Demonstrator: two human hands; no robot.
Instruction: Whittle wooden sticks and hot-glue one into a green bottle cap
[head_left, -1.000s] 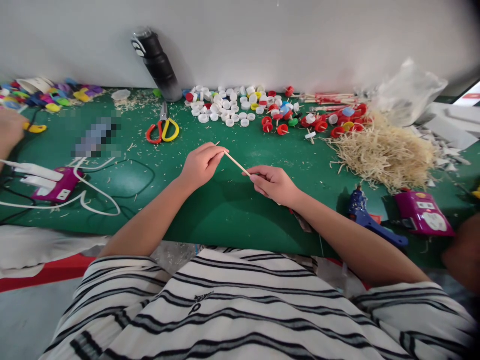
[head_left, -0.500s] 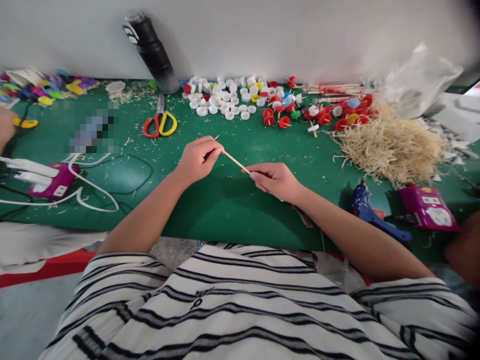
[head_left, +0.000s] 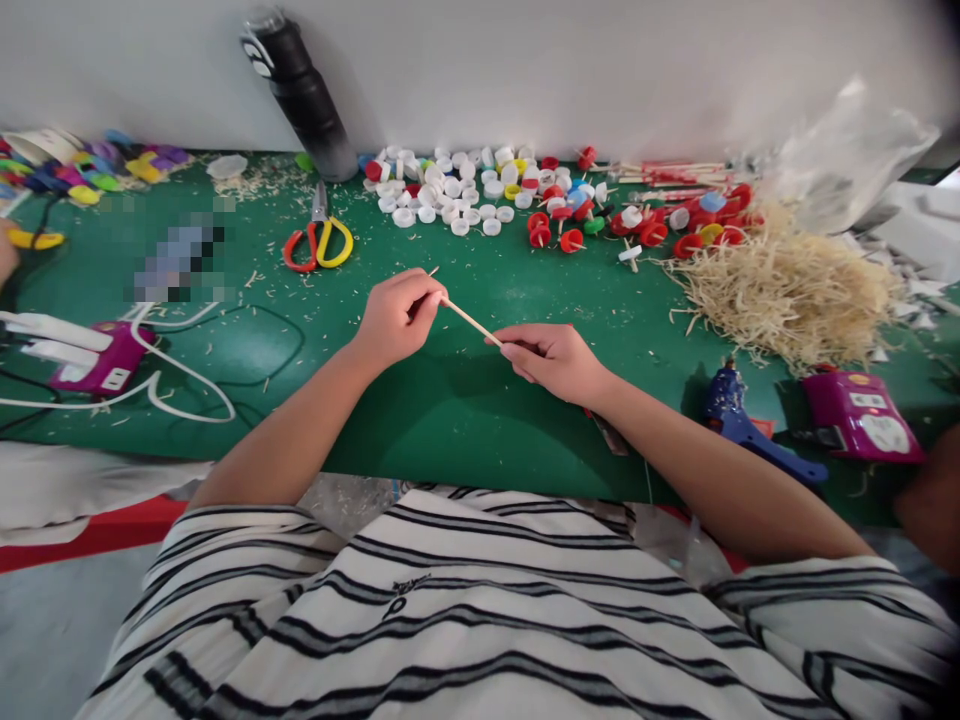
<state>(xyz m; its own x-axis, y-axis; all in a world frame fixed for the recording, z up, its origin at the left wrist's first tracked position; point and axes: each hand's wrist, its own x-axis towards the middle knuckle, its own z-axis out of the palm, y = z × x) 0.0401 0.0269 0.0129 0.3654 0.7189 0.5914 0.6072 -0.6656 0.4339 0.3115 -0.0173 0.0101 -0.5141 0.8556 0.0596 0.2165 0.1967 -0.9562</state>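
Note:
A thin wooden stick [head_left: 469, 320] is held in the air over the green table, slanting down from left to right. My left hand [head_left: 400, 315] pinches it near its upper end, and a short tip pokes out beyond the fingers. Lower down, my right hand [head_left: 551, 360] is closed around the other end, which its fingers hide. Beyond my hands lie many white and coloured bottle caps [head_left: 450, 190]. Scissors [head_left: 319, 235] with one red and one yellow handle lie behind my left hand.
A black bottle [head_left: 304, 100] stands at the wall. To the right are a heap of pale shavings [head_left: 795, 285], a blue glue gun [head_left: 750, 425] and a purple power socket [head_left: 862, 415]. Another purple socket [head_left: 105, 360] with white cables sits left. Parts of other people show at both edges.
My hands and the stick hold almost the same pose. The view has shifted very slightly, and the other person's hand at the left edge has moved a little out of view.

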